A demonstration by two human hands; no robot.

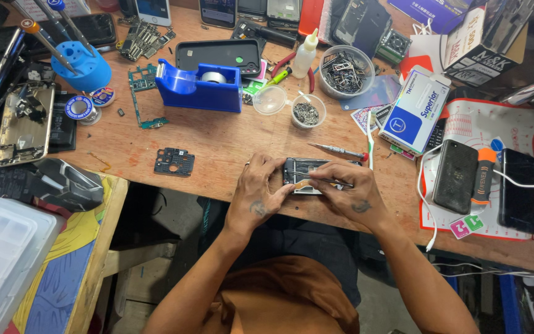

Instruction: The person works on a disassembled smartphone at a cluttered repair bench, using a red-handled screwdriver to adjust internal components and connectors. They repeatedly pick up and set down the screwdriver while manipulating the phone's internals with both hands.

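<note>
Cluttered wooden bench, tape dispenser at the back. Nearer me than the dispenser, at the bench's front edge, the opened phone lies lengthwise left to right. My left hand clamps its left end; my right hand pinches a thin tool over it.

Bright, even overhead light on worn orange-brown wooden desk; shadows soft, short. Mild glare on glossy black phone screens. Centre sharp; wide-angle bending at edges, corners softer; under-desk area dim.
</note>
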